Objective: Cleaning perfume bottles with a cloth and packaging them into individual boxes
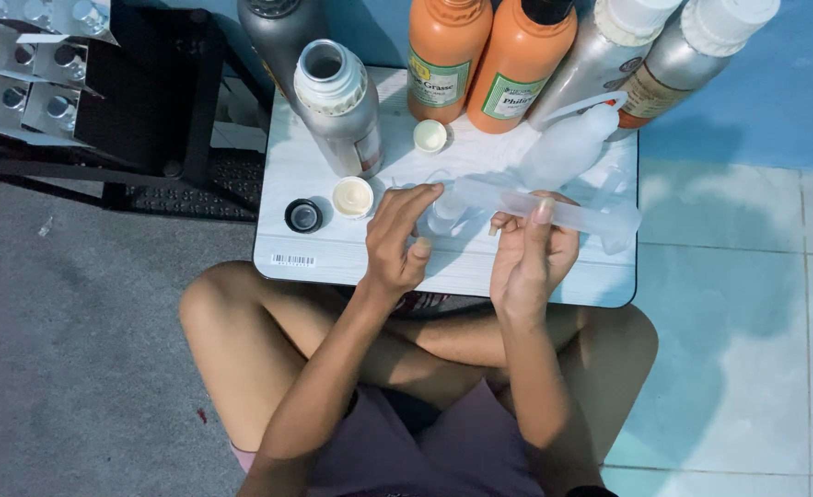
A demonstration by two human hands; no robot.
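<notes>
Crossed legs and purple shorts fill the view closest to us, and above them our two hands meet over the near edge of the small white table (333, 267). Our right hand (531, 258) has its grip closed around a clear plastic cylinder (563, 212), fingers wrapped under it and thumb pressed on top, so the tube lies nearly level and points toward 3 o'clock. Our left hand (397, 244) pinches a small clear bottle (445, 213) at the cylinder's 9 o'clock end, apparently to line the two mouths up. The cylinder looks transparent and faintly frosted; whether it holds liquid we cannot tell. At 10 o'clock of our hands lie a black cap (303, 216) and a cream cap (352, 197), set aside within reach. At 12 o'clock stand an open silver can (340, 106), two orange bottles (480, 60) and a squeeze wash bottle (568, 147).
</notes>
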